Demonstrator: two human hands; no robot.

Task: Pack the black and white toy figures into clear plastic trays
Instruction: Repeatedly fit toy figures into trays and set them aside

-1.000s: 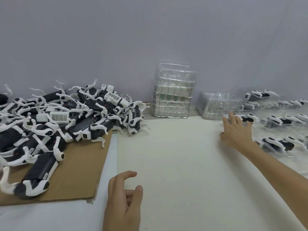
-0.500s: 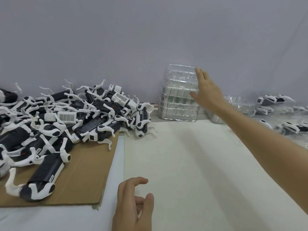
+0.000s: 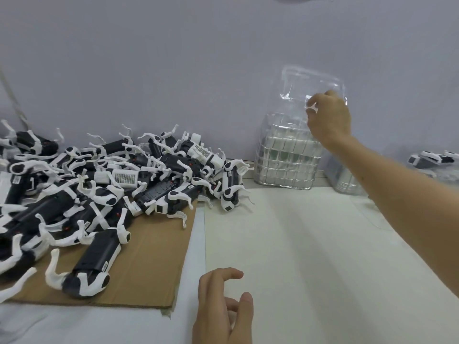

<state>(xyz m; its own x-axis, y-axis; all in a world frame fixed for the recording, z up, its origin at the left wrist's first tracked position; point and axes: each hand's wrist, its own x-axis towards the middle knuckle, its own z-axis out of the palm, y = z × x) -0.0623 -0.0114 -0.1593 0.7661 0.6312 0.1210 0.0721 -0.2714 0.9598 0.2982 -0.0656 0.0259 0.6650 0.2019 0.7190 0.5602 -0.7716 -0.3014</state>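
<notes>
Clear plastic tray [image 3: 301,83]: being held up in the air, tilting, in front of the grey wall and just above a stack of similar trays.
Right hand [image 3: 329,117]: reaching forward across the table, fingers curling round the tray's lower right edge and gripping it.
Tray stack [image 3: 285,160]: standing on the table against the wall, directly under the lifted tray; whether the two are touching is not showing clearly.
Toy figures [image 3: 159,184]: black and white, lying in a tangled heap to the left of the stack, white legs sticking out in all directions.
Nearest figure [image 3: 95,264]: lying on its side at the front of the heap, close to the cardboard's near edge.
Left hand [image 3: 223,309]: hovering low at the near edge, fingers loosely bending, holding nothing.
Cardboard sheet [image 3: 149,266]: lying flat under most of the heap.
Table [image 3: 310,256]: showing a white surface between the two hands.
Second tray stack [image 3: 344,181]: sitting right of the first, partly hiding behind the right forearm.
Far-right figures [image 3: 431,158]: lying at the picture's edge, too blurred to tell more.
</notes>
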